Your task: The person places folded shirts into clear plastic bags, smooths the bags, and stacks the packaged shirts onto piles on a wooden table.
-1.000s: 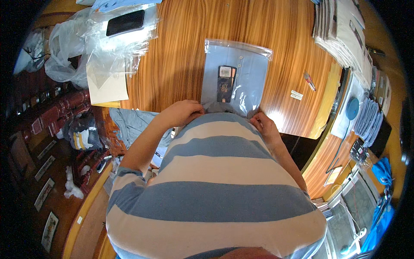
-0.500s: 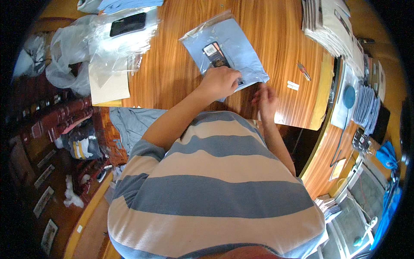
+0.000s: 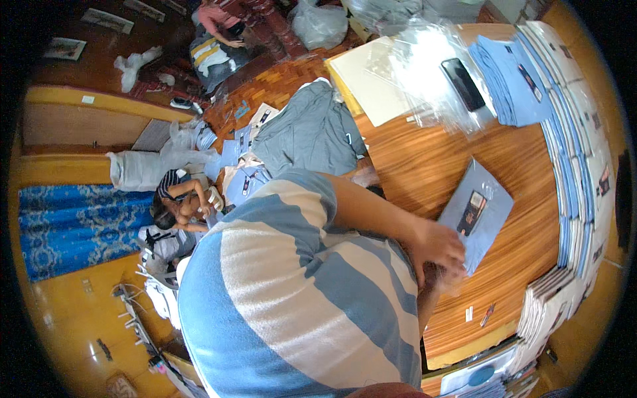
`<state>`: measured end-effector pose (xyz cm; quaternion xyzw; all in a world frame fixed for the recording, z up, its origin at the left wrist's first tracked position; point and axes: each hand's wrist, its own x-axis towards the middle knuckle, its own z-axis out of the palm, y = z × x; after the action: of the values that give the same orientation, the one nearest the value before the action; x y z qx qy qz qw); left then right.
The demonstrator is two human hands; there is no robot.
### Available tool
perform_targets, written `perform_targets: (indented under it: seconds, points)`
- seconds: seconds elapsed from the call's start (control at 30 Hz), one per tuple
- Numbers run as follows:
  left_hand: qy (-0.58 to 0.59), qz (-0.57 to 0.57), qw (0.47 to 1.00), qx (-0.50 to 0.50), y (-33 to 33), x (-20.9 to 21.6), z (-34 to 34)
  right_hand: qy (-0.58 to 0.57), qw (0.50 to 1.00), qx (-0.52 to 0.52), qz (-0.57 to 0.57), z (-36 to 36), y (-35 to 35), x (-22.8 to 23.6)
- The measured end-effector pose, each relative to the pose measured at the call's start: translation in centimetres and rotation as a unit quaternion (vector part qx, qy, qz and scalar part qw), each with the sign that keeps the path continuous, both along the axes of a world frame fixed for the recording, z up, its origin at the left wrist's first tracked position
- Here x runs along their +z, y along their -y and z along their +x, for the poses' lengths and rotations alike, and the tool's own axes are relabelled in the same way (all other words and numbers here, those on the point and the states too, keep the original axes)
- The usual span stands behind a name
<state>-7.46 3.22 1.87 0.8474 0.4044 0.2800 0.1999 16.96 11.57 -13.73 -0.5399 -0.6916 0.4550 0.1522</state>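
A folded light-blue shirt in a clear plastic sleeve (image 3: 491, 199) lies on the wooden table, a dark label card (image 3: 473, 213) showing on its front. My left hand (image 3: 438, 251) is at the end of the package closest to me, its fingers bent inward and somewhat blurred. Whatever is between those fingers is hidden. Just below it, my right hand (image 3: 432, 284) is mostly covered by the left, so its fingers do not show. Both hands meet beside the package's edge.
Clear plastic bags (image 3: 424, 79) and a black phone (image 3: 463, 84) lie past the package, near folded blue shirts (image 3: 507, 79). Packaged shirts (image 3: 570, 179) line the far edge. White strips (image 3: 469, 313) sit beside a small red-handled tool (image 3: 488, 315). A person (image 3: 176, 202) crouches at left.
My view has swung left, bringing the floor and two other people into the picture. My left hand has slid off the package's middle to its near end, meeting my right hand.
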Motion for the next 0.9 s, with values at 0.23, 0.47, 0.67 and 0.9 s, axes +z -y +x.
perform_targets:
  seconds: [0.23, 0.47, 0.67, 0.9]
  points:
    - [-0.038, 0.177, 0.981, 0.069, 3.2, -9.2, -4.5, 0.164, 0.913, 0.155, 0.339, 4.9, 2.7, -1.2]
    - [0.069, 0.216, 0.969, 0.096, 4.4, -4.9, -0.9, 0.067, 0.997, -0.047, 0.013, 9.8, 7.4, 1.8]
    - [0.313, 0.022, 0.949, -0.038, -3.6, 5.4, -5.0, -0.062, 0.992, -0.053, 0.099, 10.1, 12.0, 11.5]
    - [0.362, -0.071, 0.92, 0.134, -12.8, 5.1, -10.1, -0.147, 0.949, -0.232, 0.158, -6.3, 2.4, 21.2]
